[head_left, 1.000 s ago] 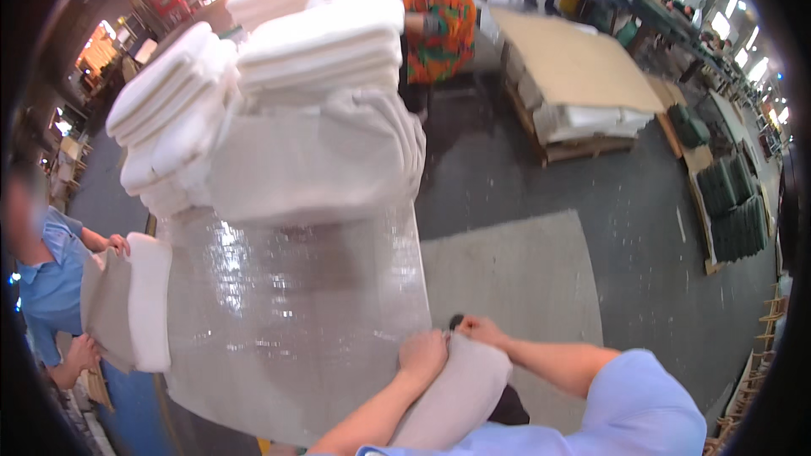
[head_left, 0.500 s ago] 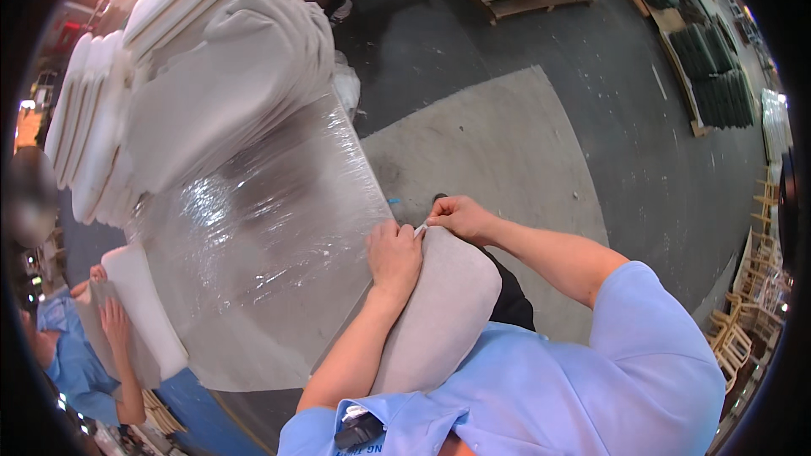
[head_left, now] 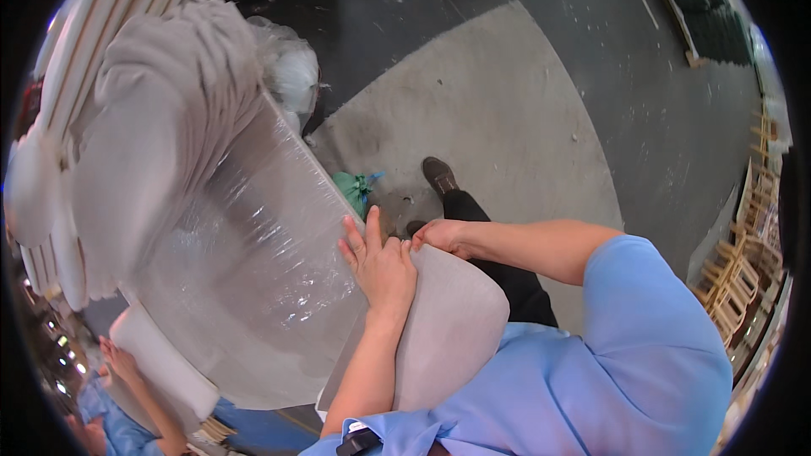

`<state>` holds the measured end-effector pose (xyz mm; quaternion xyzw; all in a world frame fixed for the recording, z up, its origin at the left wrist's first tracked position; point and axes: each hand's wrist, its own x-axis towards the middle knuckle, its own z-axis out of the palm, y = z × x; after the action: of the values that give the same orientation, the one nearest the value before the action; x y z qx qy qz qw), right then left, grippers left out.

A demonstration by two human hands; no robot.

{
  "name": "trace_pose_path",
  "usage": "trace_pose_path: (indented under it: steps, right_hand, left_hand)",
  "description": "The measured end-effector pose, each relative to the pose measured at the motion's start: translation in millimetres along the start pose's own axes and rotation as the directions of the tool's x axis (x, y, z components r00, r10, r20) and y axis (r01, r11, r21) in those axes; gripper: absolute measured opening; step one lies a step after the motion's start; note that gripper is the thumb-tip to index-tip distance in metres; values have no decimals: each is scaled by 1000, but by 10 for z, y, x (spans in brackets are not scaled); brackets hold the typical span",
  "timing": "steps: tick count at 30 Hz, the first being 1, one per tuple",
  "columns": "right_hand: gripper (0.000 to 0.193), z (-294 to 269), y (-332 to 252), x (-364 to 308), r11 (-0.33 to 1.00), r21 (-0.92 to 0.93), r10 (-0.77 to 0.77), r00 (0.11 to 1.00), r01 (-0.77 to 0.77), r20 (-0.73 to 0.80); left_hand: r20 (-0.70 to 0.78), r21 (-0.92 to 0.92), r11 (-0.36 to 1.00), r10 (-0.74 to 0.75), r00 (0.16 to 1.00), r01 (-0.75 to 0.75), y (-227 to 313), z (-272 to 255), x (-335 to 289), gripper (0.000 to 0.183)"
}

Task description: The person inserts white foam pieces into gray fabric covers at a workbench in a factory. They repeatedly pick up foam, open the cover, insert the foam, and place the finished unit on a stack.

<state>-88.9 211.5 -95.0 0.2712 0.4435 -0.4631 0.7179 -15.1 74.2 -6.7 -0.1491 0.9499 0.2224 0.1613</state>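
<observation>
A light grey fabric-covered cushion [head_left: 452, 312] with a rounded outline leans against my front, beside the table edge. At its far tip, my left hand [head_left: 384, 277] pinches the edge between thumb and index finger while its other fingers fan out. Close beside it, my right hand [head_left: 441, 237] is closed on the same tip, fingers bent. What exactly lies between the fingertips is too small to make out.
A table [head_left: 253, 287] under clear plastic film lies to my left, bearing a tall stack of grey cushions [head_left: 144, 143]. Beyond its edge are a green bag [head_left: 353, 189] and a clear plastic bag [head_left: 291, 72]. A co-worker's arm [head_left: 144, 388] holds a pale cushion [head_left: 165, 359] at lower left. Wooden frames [head_left: 739, 279] stand far right.
The view has shifted, bringing the green bag and my shoe into sight. My left hand's outer fingers have spread; the small white piece between my fingertips no longer shows.
</observation>
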Motion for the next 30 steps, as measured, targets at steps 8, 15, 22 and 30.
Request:
trace_pose_path:
  steps: [8, 15, 22, 30]
  right_hand:
    - [7, -90, 172, 80, 948, 312, -80, 897, -67, 435]
    - [10, 97, 304, 52, 911, 411, -131, 913, -42, 385]
    - [18, 230, 396, 73, 914, 405, -98, 969, -2, 228]
    - [27, 146, 342, -53, 968, 179, -197, 974, 175, 114]
  left_hand:
    - [61, -368, 929, 63, 996, -36, -236, -370, -84, 21]
    - [316, -752, 623, 58, 947, 213, 69, -496, -299, 37]
    - [219, -689, 712, 26, 975, 136, -120, -376, -400, 33]
    - [195, -496, 855, -57, 979, 149, -219, -455, -530, 21]
